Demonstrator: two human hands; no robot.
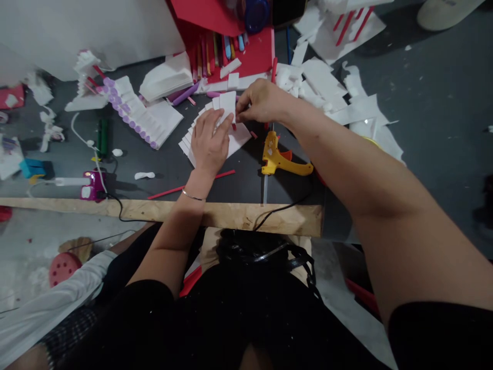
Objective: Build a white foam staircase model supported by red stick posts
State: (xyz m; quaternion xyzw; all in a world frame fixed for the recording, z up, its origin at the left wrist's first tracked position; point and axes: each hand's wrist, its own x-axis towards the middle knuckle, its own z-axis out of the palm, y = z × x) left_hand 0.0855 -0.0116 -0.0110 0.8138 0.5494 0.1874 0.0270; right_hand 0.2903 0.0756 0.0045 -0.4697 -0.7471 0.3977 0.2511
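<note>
Fingers of the person's left hand (209,144) lie stretched out and unclenched across a white model of overlapping, stepped flat pieces (228,104), which sits on the dark grey tabletop (435,113) directly beneath that hand. The right hand (259,100) meets the model's right edge, its fingers bent and drawn together; whether they grip anything cannot be told. A small red bit shows close below those fingertips.

Just to the right of the model lies a yellow glue gun with an orange trigger (275,154). A thin red stick (165,193) runs under the left forearm, near the pale wooden strip (262,216) along the table's edge. To the left of the model rests a white stepped piece edged with lilac rolls (133,115). White scraps (321,82) spread beyond the right forearm, and slim coloured pens (208,54) lie on red sheeting behind the hands.
</note>
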